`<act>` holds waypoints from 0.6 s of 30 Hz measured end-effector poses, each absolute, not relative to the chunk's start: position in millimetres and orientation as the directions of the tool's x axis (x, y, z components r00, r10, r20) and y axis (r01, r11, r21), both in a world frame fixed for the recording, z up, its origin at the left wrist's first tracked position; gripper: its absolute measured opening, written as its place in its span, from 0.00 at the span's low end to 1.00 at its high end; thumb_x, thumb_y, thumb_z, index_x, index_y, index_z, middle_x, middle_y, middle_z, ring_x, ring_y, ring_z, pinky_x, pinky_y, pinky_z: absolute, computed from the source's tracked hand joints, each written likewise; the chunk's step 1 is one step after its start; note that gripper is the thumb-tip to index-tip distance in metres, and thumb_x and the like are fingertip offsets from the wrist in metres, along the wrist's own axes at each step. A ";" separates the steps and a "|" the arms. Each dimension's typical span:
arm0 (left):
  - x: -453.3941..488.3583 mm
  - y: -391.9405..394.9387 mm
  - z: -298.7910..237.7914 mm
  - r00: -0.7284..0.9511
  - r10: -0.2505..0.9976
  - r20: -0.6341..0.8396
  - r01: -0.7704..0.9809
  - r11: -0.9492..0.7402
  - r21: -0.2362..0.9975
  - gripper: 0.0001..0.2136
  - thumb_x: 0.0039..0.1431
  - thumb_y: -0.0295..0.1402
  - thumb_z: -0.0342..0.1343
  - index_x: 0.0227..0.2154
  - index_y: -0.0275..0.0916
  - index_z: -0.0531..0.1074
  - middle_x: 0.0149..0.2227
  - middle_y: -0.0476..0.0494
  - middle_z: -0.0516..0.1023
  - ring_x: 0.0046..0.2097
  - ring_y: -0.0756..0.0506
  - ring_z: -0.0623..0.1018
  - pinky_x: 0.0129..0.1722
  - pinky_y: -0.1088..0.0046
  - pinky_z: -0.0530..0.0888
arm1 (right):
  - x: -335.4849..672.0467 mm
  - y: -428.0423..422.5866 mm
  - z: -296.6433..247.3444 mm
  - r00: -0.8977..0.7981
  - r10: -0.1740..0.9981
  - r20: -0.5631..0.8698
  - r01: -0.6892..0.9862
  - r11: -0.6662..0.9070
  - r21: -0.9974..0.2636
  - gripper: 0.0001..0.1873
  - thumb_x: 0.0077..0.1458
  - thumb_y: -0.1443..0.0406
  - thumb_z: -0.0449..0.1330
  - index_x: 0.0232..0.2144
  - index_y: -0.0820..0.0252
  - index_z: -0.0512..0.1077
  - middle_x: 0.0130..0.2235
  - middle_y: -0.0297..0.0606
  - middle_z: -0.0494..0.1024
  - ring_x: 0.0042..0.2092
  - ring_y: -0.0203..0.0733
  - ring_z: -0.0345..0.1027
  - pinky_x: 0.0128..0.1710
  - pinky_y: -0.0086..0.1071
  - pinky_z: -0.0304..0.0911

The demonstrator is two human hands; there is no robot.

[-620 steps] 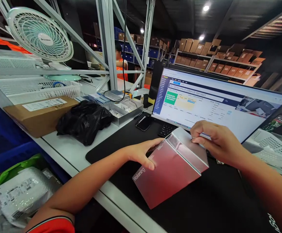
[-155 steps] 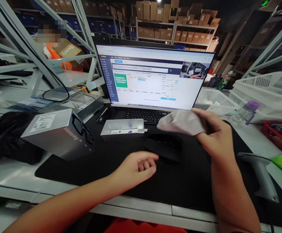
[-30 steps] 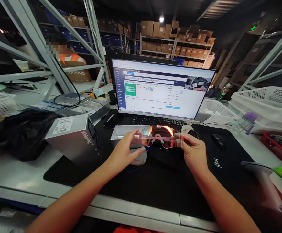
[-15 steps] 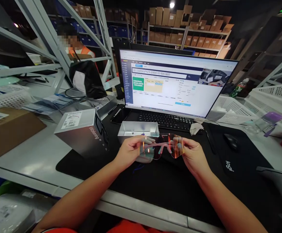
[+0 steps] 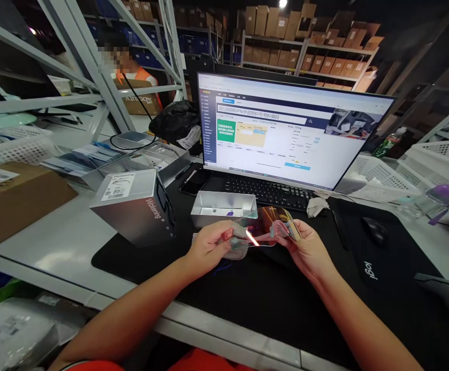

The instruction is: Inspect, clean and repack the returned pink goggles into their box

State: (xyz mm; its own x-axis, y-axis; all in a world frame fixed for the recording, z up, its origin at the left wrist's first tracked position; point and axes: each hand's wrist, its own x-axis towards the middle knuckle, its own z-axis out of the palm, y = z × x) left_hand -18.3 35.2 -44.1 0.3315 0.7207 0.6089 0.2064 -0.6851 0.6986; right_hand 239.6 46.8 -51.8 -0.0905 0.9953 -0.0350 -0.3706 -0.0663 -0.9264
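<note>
Both hands hold a pair of mirrored wrap-around glasses (image 5: 263, 226) with a pink frame just above the black desk mat (image 5: 271, 293). My left hand (image 5: 208, 247) pinches its left end and also presses a grey cloth pouch (image 5: 235, 249) under its fingers. My right hand (image 5: 305, 246) grips the right end. Directly behind the glasses lies an open silver box tray (image 5: 223, 207). The silver box sleeve marked "Wakening" (image 5: 135, 205) stands to the left.
A laptop (image 5: 286, 139) with a lit screen stands behind the tray. A mouse (image 5: 375, 231) and a scanner handle (image 5: 446, 293) are on the right, white baskets (image 5: 433, 165) beyond. A cardboard box (image 5: 12, 201) sits far left. A person in orange works behind the metal shelving.
The glasses have tilted flatter, lens face turned upward, still held at both ends. A black bag now lies left of the laptop screen; the view has shifted slightly.
</note>
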 end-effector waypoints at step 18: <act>-18.1 30.2 -36.5 0.558 0.631 0.539 0.356 -0.769 0.532 0.17 0.74 0.39 0.40 0.33 0.40 0.70 0.29 0.47 0.73 0.33 0.48 0.73 0.38 0.73 0.70 | 285.2 56.6 -28.1 -0.112 0.977 0.184 -0.011 0.184 -0.983 0.14 0.50 0.58 0.72 0.35 0.57 0.76 0.29 0.35 0.81 0.30 0.38 0.75 0.34 0.32 0.73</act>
